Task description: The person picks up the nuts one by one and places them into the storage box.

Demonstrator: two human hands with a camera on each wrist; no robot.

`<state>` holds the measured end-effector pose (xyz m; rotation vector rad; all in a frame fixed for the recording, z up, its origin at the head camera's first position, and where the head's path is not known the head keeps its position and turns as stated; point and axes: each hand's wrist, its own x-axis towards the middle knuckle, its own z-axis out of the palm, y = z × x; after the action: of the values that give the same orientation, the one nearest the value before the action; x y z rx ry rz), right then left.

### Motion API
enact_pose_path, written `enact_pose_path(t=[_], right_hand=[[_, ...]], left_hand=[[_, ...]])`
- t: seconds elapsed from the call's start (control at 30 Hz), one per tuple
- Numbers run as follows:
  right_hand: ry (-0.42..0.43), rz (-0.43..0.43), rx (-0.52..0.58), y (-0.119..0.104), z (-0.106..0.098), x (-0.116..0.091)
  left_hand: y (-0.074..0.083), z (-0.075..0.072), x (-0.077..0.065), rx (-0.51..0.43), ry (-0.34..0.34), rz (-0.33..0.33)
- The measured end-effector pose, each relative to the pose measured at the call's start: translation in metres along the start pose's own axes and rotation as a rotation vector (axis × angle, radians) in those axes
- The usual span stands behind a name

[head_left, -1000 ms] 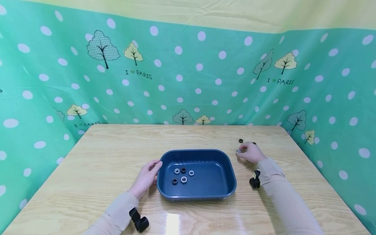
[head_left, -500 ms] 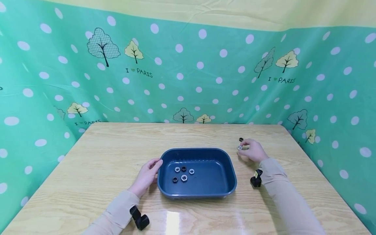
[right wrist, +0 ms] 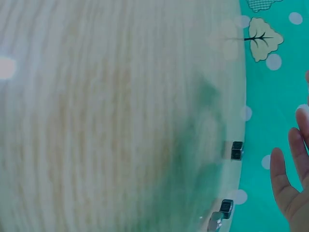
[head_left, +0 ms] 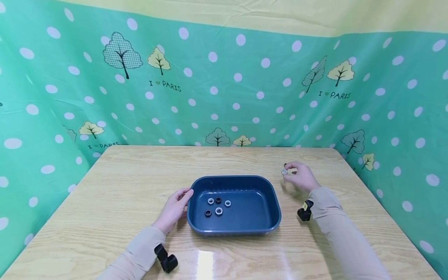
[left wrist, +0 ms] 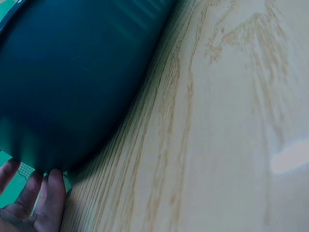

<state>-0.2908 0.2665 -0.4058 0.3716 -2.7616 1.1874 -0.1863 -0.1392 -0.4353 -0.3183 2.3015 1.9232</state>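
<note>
Five nuts (head_left: 219, 214) in one tray (head_left: 245, 217), one pinched nut (head_left: 284, 172), perhaps two loose nuts (right wrist: 237, 150)

Tray (head_left: 248, 217): we saw smooth plastic, softly glossy.
Silver nuts (head_left: 216, 212): we saw shiny metal.
Black nuts (right wrist: 236, 151): we saw glossy faces.
Bench (head_left: 147, 167): we saw wood grain, glossy finish.
Backdrop (head_left: 196, 83): we saw creased cloth.

PLACE: curtained-off booth, wider room type cannot be told | BACK: green dotted cloth (head_left: 245, 101) with tree-and-PARIS print, hung behind the table (head_left: 133, 182) | SIDES: same cloth left and right of the table | TOP: pale wood grain
</note>
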Motion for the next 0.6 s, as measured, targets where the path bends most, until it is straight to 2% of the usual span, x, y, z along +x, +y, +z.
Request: enact_pose_path(t=[0.4, 0.6], right_hand=[[0.013, -0.061, 0.009, -0.012, -0.006, 0.002], [0.002, -0.06, 0.006, -0.018, -0.012, 0.004]], left_hand=[[0.0, -0.001, 0.0, -0.006, -0.007, 0.005], [0.001, -0.001, 0.0, -0.005, -0.011, 0.012]])
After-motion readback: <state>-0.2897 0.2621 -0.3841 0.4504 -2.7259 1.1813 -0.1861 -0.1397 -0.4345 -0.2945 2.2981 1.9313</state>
